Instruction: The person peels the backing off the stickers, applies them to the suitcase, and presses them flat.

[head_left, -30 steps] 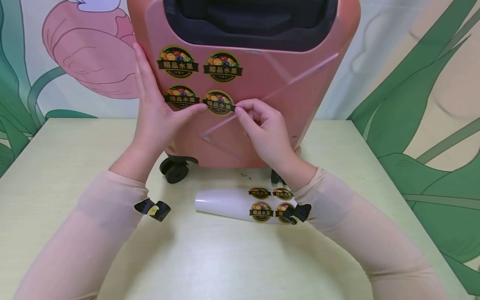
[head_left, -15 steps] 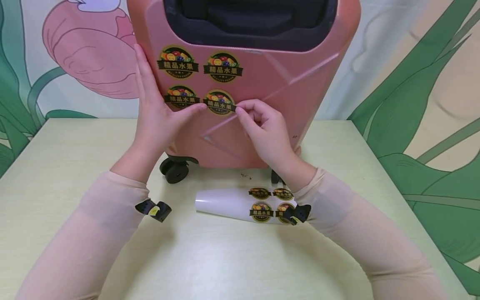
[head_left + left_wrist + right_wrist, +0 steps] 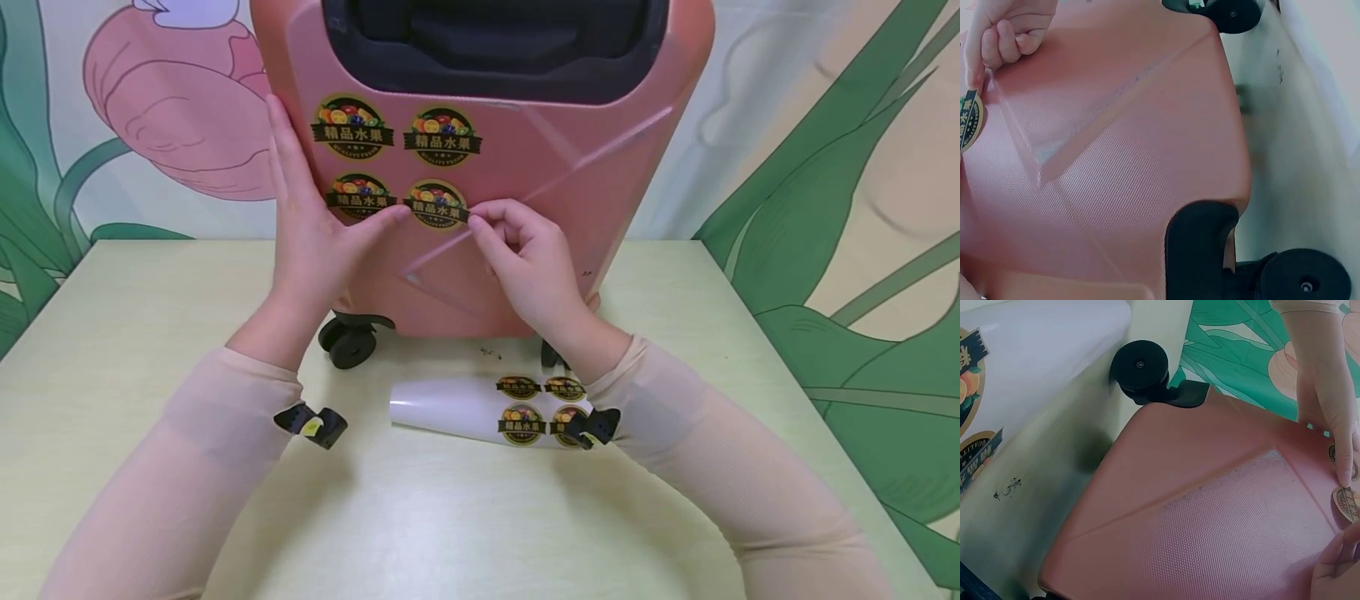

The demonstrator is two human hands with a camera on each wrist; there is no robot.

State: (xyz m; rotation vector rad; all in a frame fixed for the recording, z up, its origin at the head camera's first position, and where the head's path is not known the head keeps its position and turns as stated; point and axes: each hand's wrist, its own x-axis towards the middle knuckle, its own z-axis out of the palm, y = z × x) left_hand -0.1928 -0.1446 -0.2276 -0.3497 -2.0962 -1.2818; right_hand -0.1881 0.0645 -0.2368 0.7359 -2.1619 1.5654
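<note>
A round fruit sticker (image 3: pixel 436 205) with a dark banner lies against the front of a pink suitcase (image 3: pixel 510 275). My right hand (image 3: pixel 528 258) pinches the banner's right end between thumb and curled forefinger. At its left end rests the thumb of my left hand (image 3: pixel 315 221), whose straight fingers lie along the suitcase's left edge. That hand partly covers another sticker (image 3: pixel 362 193); two more, an upper left sticker (image 3: pixel 352 127) and an upper right sticker (image 3: pixel 442 136), sit above. In the right wrist view both hands meet around the sticker (image 3: pixel 1349 503).
A curling white sticker sheet (image 3: pixel 442 408) with several fruit stickers lies on the pale table (image 3: pixel 420 517), partly behind the right wrist's black strap (image 3: pixel 594 427). The suitcase stands on black wheels (image 3: pixel 347 342) before a painted wall (image 3: pixel 180 108).
The left forearm has shifted slightly to the right, and the head view has moved a little. Both hands keep their places at the sticker's ends.
</note>
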